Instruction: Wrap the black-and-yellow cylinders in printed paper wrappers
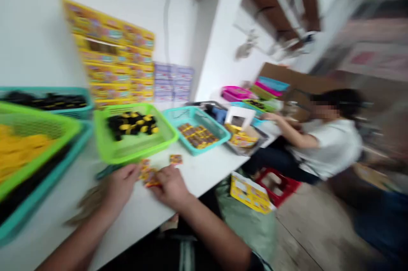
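Observation:
My left hand (119, 188) and my right hand (170, 187) sit close together on the white table (127, 224). Between them is a small bunch of yellow and red printed packets (148, 175). My right fingers press onto that bunch, and my left fingertips reach its edge, though blur hides the exact grip. One more packet (176, 159) lies just beyond, apart from both hands. A dark green strip (106, 172) pokes out beneath my left hand; it is too blurred to name.
A green basket (134, 152) holds black and yellow pieces, and a teal basket (197, 135) holds printed packets. More baskets stand at the left. A seated person (328, 148) works at the table's far end. A yellow box (250, 192) and a red crate (277, 186) are on the floor.

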